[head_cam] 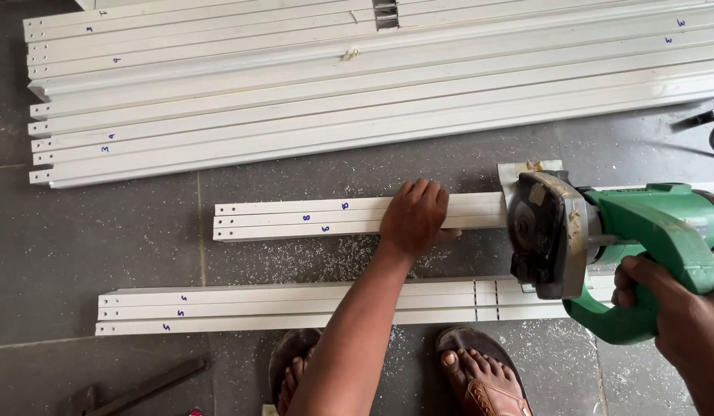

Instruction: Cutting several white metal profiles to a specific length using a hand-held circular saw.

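Your left hand (415, 217) is pressing flat, fingers spread, on the short white strips (349, 216), which are lying left-to-right on the floor (103, 239). Your right hand (684, 323) is gripping the green saw (603, 246), its blade seemingly meeting their right end, just beside your left.

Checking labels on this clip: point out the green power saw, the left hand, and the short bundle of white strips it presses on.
green power saw (650, 219), head view, top of green housing
left hand (413, 216), head view, back of hand
short bundle of white strips (295, 218), head view, bare middle stretch

Bare floor (103, 231) lay open left of short profiles (311, 216); stacked profiles (334, 92) walled far side, saw (603, 246) blocked right, feet (480, 377) crowded near edge.
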